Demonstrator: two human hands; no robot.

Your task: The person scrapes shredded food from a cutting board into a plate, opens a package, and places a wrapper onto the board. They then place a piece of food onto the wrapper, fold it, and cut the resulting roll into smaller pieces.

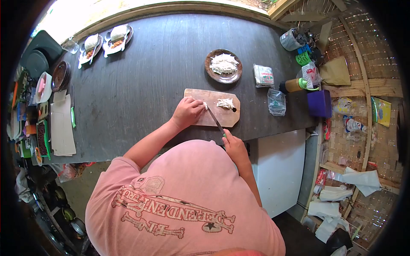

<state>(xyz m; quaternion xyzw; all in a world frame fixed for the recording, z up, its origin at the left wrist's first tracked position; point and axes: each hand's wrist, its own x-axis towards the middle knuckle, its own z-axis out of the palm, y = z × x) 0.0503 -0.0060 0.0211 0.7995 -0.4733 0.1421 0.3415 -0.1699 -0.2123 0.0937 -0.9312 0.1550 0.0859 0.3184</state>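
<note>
A wooden cutting board (218, 120) lies near the front edge of the dark table. My right hand (235, 145) grips a kitchen knife (216, 121) by its green handle, the blade slanting up to the left across the board. On the board's left part, my left hand (188, 112) has its fingers curled down on a small white piece (205, 105) beside the knife tip. Whatever else lies under those fingers is hidden. A small heap of white strips (225, 103) rests on the board's right side. Beyond the board, a brown plate (223, 78) carries more white shreds (224, 63).
Right of the board lie a clear plastic bag (276, 102) and a wrapped square pack (263, 76). Two plates of food (118, 39) stand far left. A green-handled knife (73, 116) and cardboard sheets (62, 128) lie at the left edge. A purple container (319, 103) stands at the right.
</note>
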